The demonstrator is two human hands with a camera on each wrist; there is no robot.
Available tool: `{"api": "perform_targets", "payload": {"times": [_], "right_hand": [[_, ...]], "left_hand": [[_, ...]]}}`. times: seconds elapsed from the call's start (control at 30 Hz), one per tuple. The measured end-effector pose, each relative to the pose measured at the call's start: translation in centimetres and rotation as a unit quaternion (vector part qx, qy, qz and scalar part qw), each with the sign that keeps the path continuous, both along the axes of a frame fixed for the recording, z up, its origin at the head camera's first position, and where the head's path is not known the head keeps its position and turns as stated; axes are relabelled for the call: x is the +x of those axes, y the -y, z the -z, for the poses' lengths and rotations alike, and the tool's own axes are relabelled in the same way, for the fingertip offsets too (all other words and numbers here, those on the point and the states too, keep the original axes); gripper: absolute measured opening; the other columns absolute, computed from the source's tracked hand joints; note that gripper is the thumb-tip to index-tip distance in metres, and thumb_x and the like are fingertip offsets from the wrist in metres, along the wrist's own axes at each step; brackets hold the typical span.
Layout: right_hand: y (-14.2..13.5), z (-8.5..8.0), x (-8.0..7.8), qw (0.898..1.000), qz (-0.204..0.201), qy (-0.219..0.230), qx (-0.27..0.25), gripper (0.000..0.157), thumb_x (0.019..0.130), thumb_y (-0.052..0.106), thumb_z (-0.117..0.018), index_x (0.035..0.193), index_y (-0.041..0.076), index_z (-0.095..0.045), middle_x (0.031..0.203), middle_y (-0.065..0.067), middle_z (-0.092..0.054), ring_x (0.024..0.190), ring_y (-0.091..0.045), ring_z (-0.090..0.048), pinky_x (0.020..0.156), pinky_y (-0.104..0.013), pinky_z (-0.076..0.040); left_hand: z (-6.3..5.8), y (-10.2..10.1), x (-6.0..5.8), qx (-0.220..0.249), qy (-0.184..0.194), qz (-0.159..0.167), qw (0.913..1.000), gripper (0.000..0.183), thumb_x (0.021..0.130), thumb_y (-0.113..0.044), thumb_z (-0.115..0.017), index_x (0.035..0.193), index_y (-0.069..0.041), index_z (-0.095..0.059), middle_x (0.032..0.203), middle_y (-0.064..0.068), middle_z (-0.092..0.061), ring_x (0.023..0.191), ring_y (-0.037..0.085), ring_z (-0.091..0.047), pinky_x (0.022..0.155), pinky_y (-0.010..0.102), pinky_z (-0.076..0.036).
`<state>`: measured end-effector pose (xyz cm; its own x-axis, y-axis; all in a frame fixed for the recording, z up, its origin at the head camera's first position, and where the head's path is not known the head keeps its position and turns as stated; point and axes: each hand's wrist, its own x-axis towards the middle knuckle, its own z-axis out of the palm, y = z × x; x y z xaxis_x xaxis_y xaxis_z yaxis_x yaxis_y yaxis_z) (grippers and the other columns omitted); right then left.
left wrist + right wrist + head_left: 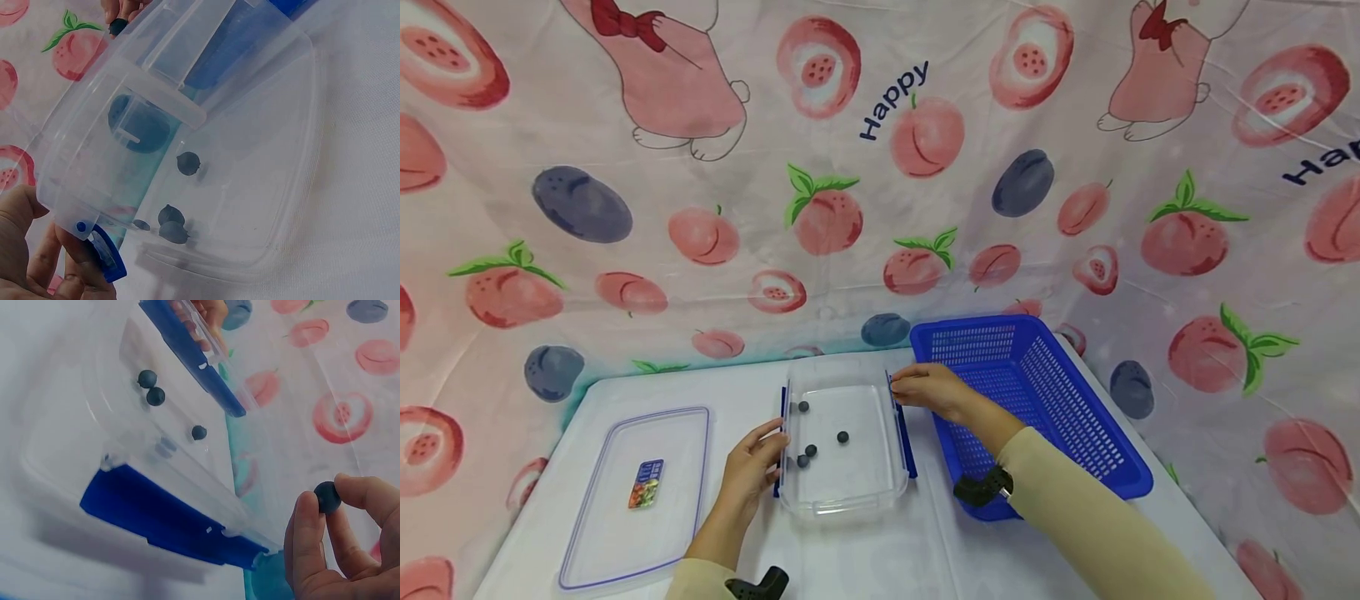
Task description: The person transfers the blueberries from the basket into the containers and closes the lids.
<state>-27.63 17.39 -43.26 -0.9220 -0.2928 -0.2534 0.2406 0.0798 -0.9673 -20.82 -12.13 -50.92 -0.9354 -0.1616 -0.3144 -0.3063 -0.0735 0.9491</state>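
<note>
A clear plastic box (868,475) with blue side latches (906,442) stands lidless on the table. Several blueberries (842,437), dark and round, lie spread over its floor. My left hand (754,462) grips the box's left wall, with the thumb at the rim and the fingers around the blue latch (111,256). Between thumb and fingertips, my right hand (928,390) pinches one blueberry (327,497). That hand is at the box's far right corner, near the rim; in the head view its fingers hide the berry.
A blue slotted basket (1075,417) stands on the right, under my right forearm. On the left, a clear lid (602,533) with a purple-blue edge and a colourful label lies flat. A fruit-patterned cloth (827,167) hangs behind the white table (880,567).
</note>
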Motion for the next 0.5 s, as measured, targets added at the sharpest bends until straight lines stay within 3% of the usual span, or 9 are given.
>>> {"api": "perform_targets", "payload": {"times": [0.1, 0.5], "right_hand": [[0.6, 0.3, 0.1, 1.0, 0.001, 0.012, -0.008, 0.036, 0.094, -0.001, -0.059, 0.125, -0.017, -0.052, 0.094, -0.004, -0.066, 0.083, -0.012, -0.067, 0.09, -0.032, -0.055], [3.0, 1.8, 0.3, 0.999, -0.024, 0.012, -0.023, 0.029, 0.094, -0.001, -0.059, 0.12, -0.014, -0.056, 0.091, -0.002, -0.068, 0.08, -0.009, -0.067, 0.088, -0.029, -0.056]], "left_hand": [[-0.1, 0.0, 0.0, 0.001, -0.001, 0.0, 1.0, 0.051, 0.09, -0.02, -0.07, 0.138, -0.01, -0.056, 0.097, -0.011, -0.065, 0.083, 0.008, -0.058, 0.062, 0.019, -0.05], [-0.1, 0.0, 0.0, 0.0, 0.002, -0.001, 1.0, 0.049, 0.092, -0.019, -0.069, 0.138, -0.011, -0.055, 0.095, -0.012, -0.064, 0.082, 0.006, -0.057, 0.062, 0.018, -0.05]]}}
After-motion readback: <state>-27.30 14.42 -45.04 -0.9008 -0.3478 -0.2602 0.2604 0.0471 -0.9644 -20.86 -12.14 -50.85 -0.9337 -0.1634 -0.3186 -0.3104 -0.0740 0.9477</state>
